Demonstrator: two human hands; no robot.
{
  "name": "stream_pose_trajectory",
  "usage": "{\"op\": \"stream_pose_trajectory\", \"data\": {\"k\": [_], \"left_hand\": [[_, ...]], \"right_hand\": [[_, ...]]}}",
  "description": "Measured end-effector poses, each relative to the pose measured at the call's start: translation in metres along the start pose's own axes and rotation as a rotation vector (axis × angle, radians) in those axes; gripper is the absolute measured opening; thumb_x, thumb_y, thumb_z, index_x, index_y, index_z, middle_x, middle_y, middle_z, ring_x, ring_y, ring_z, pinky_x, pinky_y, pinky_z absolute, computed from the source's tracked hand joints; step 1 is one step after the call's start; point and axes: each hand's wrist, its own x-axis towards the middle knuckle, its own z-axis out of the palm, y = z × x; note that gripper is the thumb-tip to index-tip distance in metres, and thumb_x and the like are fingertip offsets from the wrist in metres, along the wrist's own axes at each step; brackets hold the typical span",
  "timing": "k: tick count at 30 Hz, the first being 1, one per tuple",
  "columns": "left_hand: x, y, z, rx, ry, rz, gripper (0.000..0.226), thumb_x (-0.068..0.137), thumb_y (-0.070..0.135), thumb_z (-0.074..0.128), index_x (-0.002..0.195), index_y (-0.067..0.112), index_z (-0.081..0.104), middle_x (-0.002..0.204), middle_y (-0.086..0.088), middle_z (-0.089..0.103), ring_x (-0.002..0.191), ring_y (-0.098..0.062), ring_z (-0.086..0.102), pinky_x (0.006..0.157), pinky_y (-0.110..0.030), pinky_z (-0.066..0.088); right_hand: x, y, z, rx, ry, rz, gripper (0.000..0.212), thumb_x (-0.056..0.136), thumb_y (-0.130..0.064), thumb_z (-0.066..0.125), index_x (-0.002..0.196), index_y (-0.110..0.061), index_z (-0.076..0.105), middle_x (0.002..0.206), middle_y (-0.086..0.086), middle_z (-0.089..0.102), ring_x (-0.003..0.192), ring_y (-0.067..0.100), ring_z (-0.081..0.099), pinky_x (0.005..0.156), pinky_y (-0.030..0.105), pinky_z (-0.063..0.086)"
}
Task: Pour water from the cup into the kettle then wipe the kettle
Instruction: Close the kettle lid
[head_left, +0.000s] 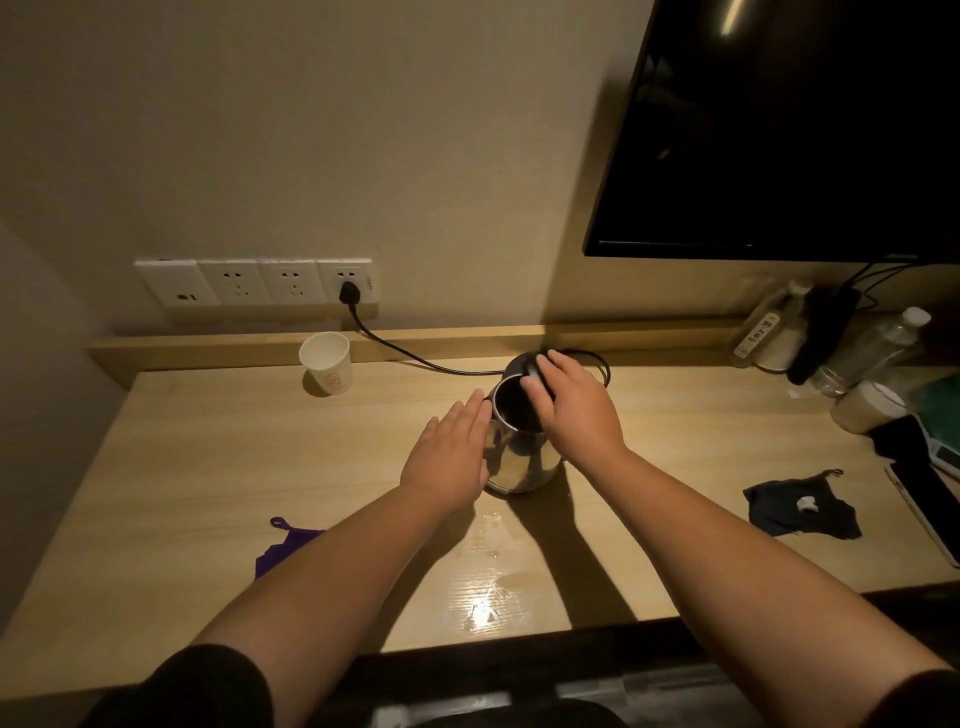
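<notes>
The cup (326, 363) stands upright well left of the kettle (521, 439), behind it near the wall; your left hand (448, 457) lies flat, fingers open, against the kettle's left side; your right hand (570, 403) rests over its open lid (525, 365), fingers loosely spread; the kettle sits mid-counter (208, 467).

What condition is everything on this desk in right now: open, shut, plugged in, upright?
kettle: upright, lid open
paper cup: upright, set apart by the wall
black plug: in the rightmost socket
left hand: flat against the kettle's side
right hand: on the raised lid
purple cloth: lying untouched
desk: wet patch near the front edge
</notes>
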Motion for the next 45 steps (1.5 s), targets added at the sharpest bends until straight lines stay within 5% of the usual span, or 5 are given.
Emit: {"op": "stream_pose_trajectory", "data": {"k": [8, 13, 45], "left_hand": [[0.001, -0.005, 0.004, -0.003, -0.014, 0.008, 0.078, 0.095, 0.031, 0.053, 0.154, 0.024, 0.001, 0.163, 0.001, -0.004, 0.148, -0.022, 0.005, 0.119, -0.043, 0.016], [0.001, -0.006, 0.005, -0.010, -0.005, 0.017, 0.078, 0.095, 0.031, 0.052, 0.154, 0.024, 0.001, 0.163, 0.001, -0.005, 0.148, -0.022, 0.005, 0.119, -0.042, 0.015], [0.000, -0.007, 0.005, -0.092, 0.078, 0.047, 0.072, 0.095, 0.030, 0.052, 0.153, 0.021, 0.011, 0.163, 0.001, 0.002, 0.142, -0.018, 0.027, 0.112, -0.032, 0.028]], "right_hand": [[-0.005, -0.002, 0.021, -0.353, -0.082, -0.176, 0.052, 0.101, -0.048, 0.042, 0.141, -0.017, 0.053, 0.151, 0.012, 0.045, 0.139, 0.033, 0.038, 0.117, 0.049, 0.021], [-0.006, 0.003, 0.027, -0.434, -0.116, -0.227, 0.046, 0.100, -0.045, 0.046, 0.133, -0.018, 0.061, 0.147, 0.012, 0.050, 0.137, 0.035, 0.041, 0.116, 0.053, 0.024], [-0.009, 0.013, 0.033, -0.442, -0.112, -0.246, 0.046, 0.100, -0.043, 0.044, 0.135, -0.016, 0.058, 0.148, 0.013, 0.049, 0.136, 0.040, 0.043, 0.113, 0.053, 0.029]]}}
